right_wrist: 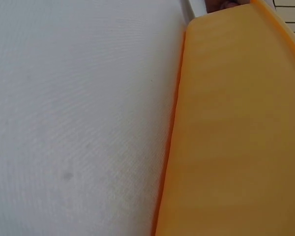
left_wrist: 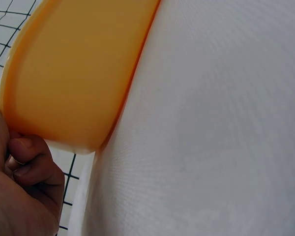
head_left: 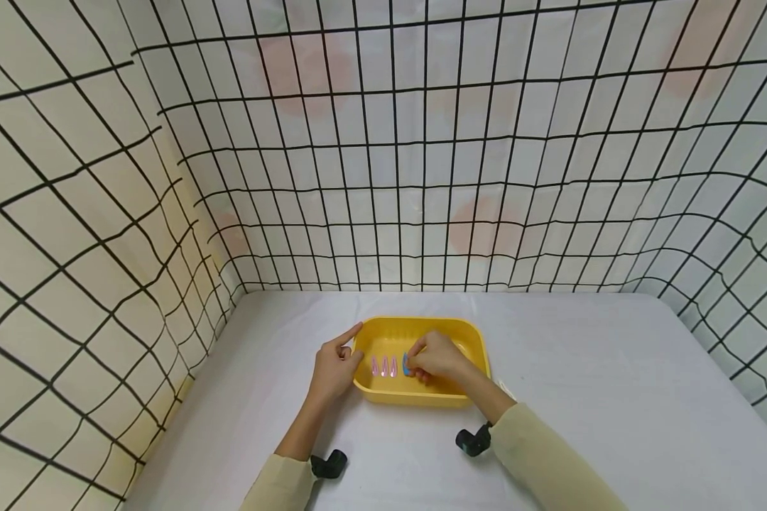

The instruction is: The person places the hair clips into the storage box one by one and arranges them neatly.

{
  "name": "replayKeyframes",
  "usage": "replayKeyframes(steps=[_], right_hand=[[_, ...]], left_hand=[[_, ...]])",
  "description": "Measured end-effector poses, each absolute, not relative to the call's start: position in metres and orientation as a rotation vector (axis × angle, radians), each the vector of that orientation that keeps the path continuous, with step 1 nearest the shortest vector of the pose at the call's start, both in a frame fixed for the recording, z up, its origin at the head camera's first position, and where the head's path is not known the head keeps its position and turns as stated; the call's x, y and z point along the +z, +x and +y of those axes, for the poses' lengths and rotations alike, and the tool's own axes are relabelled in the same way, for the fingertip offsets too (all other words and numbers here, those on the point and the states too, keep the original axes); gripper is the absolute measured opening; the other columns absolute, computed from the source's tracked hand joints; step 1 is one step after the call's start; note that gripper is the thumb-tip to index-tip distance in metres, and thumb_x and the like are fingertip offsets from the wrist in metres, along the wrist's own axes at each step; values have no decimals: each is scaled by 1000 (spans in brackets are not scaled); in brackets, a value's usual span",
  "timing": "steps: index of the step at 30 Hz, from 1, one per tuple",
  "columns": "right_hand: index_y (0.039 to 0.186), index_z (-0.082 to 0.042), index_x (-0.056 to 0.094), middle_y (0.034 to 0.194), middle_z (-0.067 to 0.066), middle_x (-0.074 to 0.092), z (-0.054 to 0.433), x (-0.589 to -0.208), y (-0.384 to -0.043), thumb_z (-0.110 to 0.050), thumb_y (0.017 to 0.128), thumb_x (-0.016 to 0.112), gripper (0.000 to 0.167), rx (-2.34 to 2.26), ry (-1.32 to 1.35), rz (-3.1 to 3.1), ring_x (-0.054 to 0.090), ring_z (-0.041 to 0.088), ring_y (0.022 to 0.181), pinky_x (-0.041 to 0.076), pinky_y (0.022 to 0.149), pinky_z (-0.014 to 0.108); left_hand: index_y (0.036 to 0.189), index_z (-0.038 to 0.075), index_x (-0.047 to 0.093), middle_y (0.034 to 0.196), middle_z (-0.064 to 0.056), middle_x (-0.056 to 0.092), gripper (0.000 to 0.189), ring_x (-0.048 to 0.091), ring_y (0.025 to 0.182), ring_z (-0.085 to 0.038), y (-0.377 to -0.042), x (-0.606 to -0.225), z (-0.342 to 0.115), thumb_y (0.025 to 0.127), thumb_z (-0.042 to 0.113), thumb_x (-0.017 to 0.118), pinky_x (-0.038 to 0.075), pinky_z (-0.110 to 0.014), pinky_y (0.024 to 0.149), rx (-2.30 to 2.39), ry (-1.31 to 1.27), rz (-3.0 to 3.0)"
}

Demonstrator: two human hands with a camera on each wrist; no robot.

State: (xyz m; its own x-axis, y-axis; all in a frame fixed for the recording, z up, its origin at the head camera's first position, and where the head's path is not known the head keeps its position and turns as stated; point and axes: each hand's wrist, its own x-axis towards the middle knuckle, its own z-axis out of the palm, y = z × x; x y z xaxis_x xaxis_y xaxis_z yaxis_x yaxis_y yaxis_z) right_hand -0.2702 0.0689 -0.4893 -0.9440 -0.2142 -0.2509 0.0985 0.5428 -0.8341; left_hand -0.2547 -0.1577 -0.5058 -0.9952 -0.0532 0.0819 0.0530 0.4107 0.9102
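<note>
A yellow tray (head_left: 415, 399) sits on the white-covered table. Inside it, three pink snap hair clips (head_left: 385, 366) stand in a row, upright in the head view. Just right of them is a blue hair clip (head_left: 405, 365), pinched between the thumb and fingers of my right hand (head_left: 439, 356). My left hand (head_left: 332, 369) grips the tray's left rim, thumb over the edge and index finger stretched along the outside. In the left wrist view the other fingers (left_wrist: 37, 162) are curled against the tray wall. The right wrist view shows the tray's outer side (right_wrist: 236, 128) but not my right hand.
Thin white strands (head_left: 505, 389) lie beside the tray's right side, partly behind my right forearm. A black wire grid (head_left: 422, 163) over white sheeting encloses the table at the back and sides. Black wrist cameras (head_left: 329, 465) are strapped under both sleeves.
</note>
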Motion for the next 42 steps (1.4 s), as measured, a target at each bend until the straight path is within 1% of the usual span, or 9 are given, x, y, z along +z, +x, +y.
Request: replayKeyframes(steps=[6,18,25,33,39,42], right_hand=[[86,-2,73,68,7,71,67,-491,-270,-8,89,75,6,-1347,-106,2471,60,14,50,54,51,23],[88,-3,73,69,7,71,67,-491,-270,-9,86,80,10,-1321,-86,2483,59,13,50,53,50,22],[88,-3,72,69,7,71,69,-491,-271,-9,86,80,9,-1332,-82,2477,60,14,50,54,51,23],[93,-3,74,73,9,72,74,-489,-271,-11,91,74,8,-1411,-70,2425,61,16,52,55,53,24],[98,-4,75,73,10,71,81,-484,-268,-17,92,75,14,-1438,-101,2424,62,18,55,56,57,27],[101,-4,74,75,10,71,84,-483,-266,-17,93,75,15,-1455,-98,2414,63,20,58,56,59,27]], left_hand=[[141,27,65,55,4,39,54,32,47,-11,-255,-506,-157,90,8,64,29,-21,43,-1650,30,-2561],[141,28,65,55,3,39,54,32,47,-12,-255,-507,-156,90,9,63,30,-21,43,-1664,40,-2556],[141,28,65,55,3,39,55,31,47,-12,-254,-506,-156,89,9,63,29,-20,43,-1651,14,-2554],[141,28,65,53,5,38,56,30,46,-11,-255,-506,-157,89,7,63,28,-20,43,-1637,0,-2550],[141,27,65,54,5,38,57,30,46,-11,-255,-506,-157,88,7,63,29,-20,43,-1635,-3,-2558],[141,27,65,54,5,37,57,30,47,-10,-255,-505,-157,88,7,63,28,-20,43,-1637,-1,-2558]])
